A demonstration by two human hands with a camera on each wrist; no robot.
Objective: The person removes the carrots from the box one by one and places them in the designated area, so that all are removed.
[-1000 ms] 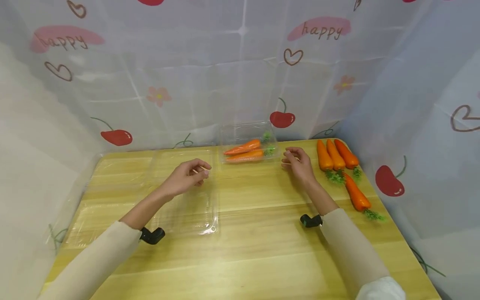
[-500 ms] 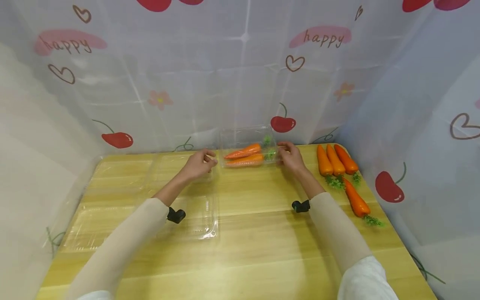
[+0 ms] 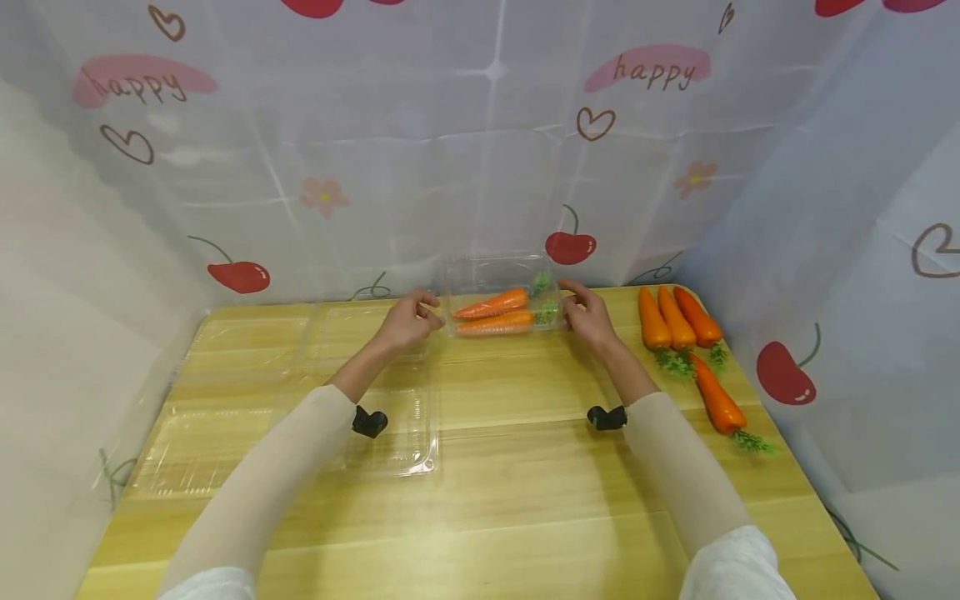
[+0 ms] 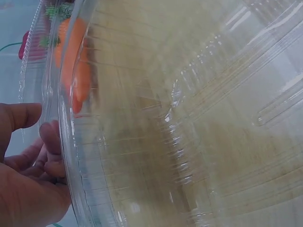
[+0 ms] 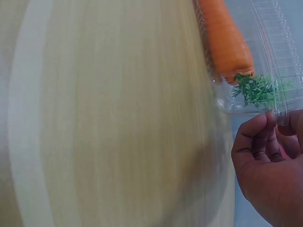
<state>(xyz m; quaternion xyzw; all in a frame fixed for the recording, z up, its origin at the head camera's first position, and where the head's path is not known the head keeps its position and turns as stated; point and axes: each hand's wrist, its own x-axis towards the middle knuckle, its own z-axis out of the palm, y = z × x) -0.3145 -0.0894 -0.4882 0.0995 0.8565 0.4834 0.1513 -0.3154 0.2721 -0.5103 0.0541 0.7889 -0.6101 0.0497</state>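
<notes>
bright head cam, glare on table (image 3: 525,500); wrist pics dimmer, soft.

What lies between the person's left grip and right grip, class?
In the head view, a clear plastic box lies there, with two carrots inside.

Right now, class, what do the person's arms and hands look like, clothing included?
The left hand and right hand are bare. Beige sleeves stop short of them, with white fabric higher up; a black angular piece sits at each sleeve end.

I counted six carrots (image 3: 718,402), two in one box (image 3: 491,273) and four loose, two hands (image 3: 407,322) (image 3: 588,318) and one table (image 3: 517,483).
</notes>
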